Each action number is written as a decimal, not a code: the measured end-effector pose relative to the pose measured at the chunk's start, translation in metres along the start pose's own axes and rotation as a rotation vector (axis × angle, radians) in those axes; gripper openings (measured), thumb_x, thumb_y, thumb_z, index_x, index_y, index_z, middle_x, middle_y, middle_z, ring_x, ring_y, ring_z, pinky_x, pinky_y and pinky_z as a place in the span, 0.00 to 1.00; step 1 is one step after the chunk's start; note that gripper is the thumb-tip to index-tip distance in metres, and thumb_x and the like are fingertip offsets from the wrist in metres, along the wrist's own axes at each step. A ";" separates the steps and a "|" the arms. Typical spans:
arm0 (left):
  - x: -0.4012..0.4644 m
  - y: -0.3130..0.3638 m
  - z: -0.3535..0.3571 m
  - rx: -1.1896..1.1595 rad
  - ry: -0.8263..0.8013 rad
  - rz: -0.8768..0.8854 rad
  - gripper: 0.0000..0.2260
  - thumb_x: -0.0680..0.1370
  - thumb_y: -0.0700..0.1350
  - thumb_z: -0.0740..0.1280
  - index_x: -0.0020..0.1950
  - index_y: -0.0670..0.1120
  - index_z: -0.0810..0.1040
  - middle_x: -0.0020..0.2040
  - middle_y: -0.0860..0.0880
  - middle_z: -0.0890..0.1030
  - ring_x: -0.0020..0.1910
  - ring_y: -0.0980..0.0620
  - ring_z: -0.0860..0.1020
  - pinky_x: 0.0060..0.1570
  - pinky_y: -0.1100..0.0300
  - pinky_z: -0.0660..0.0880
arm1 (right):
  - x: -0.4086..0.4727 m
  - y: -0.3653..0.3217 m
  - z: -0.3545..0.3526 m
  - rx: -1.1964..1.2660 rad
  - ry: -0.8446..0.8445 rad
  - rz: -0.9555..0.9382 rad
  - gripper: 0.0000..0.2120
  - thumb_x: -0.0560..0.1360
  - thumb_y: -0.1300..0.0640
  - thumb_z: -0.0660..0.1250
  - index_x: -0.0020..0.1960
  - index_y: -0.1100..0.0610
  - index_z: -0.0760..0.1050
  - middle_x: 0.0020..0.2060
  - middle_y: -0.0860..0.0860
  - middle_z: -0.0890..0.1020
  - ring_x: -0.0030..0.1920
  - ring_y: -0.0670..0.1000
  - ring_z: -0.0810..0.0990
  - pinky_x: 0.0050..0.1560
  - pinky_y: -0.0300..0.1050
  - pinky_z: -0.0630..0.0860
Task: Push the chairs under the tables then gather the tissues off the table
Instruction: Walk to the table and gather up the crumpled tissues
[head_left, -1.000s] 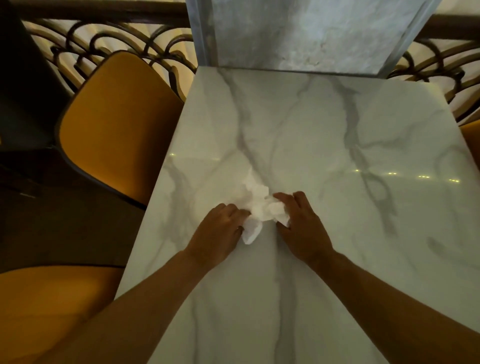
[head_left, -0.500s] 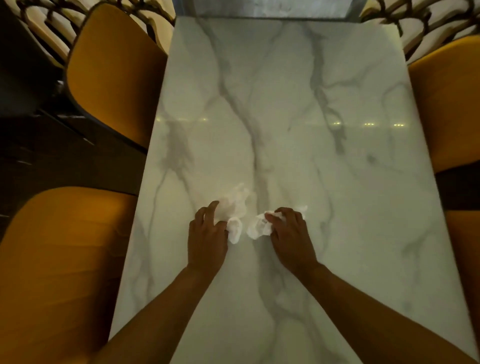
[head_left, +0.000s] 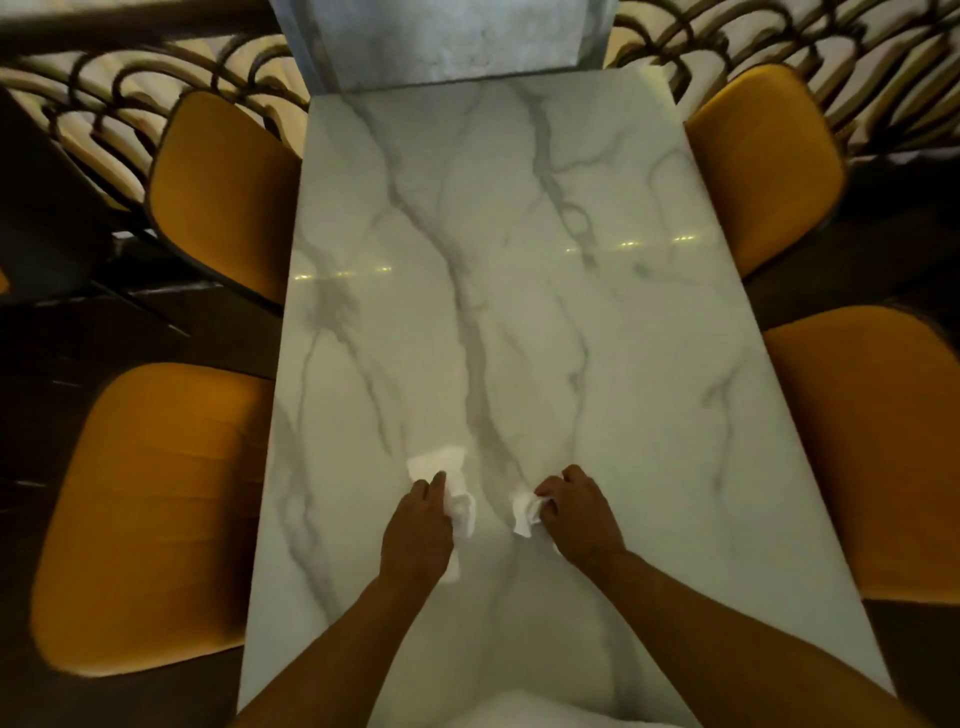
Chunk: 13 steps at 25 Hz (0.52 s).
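Observation:
On the white marble table (head_left: 571, 338) lie crumpled white tissues. My left hand (head_left: 415, 530) holds one tissue (head_left: 441, 465) whose loose end spreads out ahead of the fingers. My right hand (head_left: 579, 517) grips a smaller wad of tissue (head_left: 524, 512) in its curled fingers. The two hands sit side by side near the middle of the table's near half, a short gap between them. Four orange chairs stand tucked against the table's long sides: far left chair (head_left: 223, 192), near left chair (head_left: 145, 509), far right chair (head_left: 769, 166), near right chair (head_left: 872, 447).
A grey stone pillar (head_left: 441, 41) rises at the table's far end. Dark curved metal railing (head_left: 779, 36) runs behind the chairs. Dark floor (head_left: 78, 322) lies on the left. A white patch (head_left: 530, 712) shows at the bottom edge.
The single bunch of tissue has been split into two, one in each hand. Both hands have drawn apart and back toward me; the view has widened to show all the chairs.

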<state>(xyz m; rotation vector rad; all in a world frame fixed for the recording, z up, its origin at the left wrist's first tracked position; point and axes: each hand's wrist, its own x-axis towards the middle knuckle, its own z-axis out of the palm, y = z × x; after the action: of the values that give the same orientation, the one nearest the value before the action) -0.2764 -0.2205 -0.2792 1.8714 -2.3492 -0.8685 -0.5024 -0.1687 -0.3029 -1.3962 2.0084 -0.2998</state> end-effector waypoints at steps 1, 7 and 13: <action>-0.007 0.003 0.002 0.022 0.003 0.008 0.12 0.75 0.34 0.68 0.57 0.42 0.81 0.51 0.42 0.78 0.45 0.41 0.79 0.41 0.52 0.74 | -0.011 0.003 -0.003 0.003 -0.005 0.017 0.10 0.75 0.63 0.68 0.54 0.59 0.84 0.50 0.58 0.78 0.49 0.59 0.79 0.47 0.43 0.69; -0.039 0.026 -0.003 0.061 0.047 0.004 0.06 0.74 0.36 0.68 0.38 0.39 0.77 0.44 0.45 0.73 0.34 0.44 0.75 0.33 0.53 0.73 | -0.050 0.022 -0.016 0.044 0.008 0.061 0.11 0.76 0.59 0.68 0.56 0.57 0.83 0.53 0.57 0.77 0.53 0.57 0.79 0.50 0.41 0.68; -0.064 0.046 -0.001 0.041 0.104 0.043 0.04 0.74 0.36 0.68 0.39 0.39 0.78 0.44 0.48 0.71 0.36 0.50 0.69 0.37 0.57 0.69 | -0.077 0.028 -0.019 0.068 0.010 0.054 0.11 0.77 0.60 0.67 0.57 0.56 0.83 0.54 0.55 0.77 0.54 0.56 0.79 0.50 0.38 0.66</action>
<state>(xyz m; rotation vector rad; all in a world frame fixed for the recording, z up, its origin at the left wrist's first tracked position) -0.2992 -0.1573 -0.2380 1.8258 -2.3533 -0.7069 -0.5189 -0.0913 -0.2738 -1.2984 2.0218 -0.3486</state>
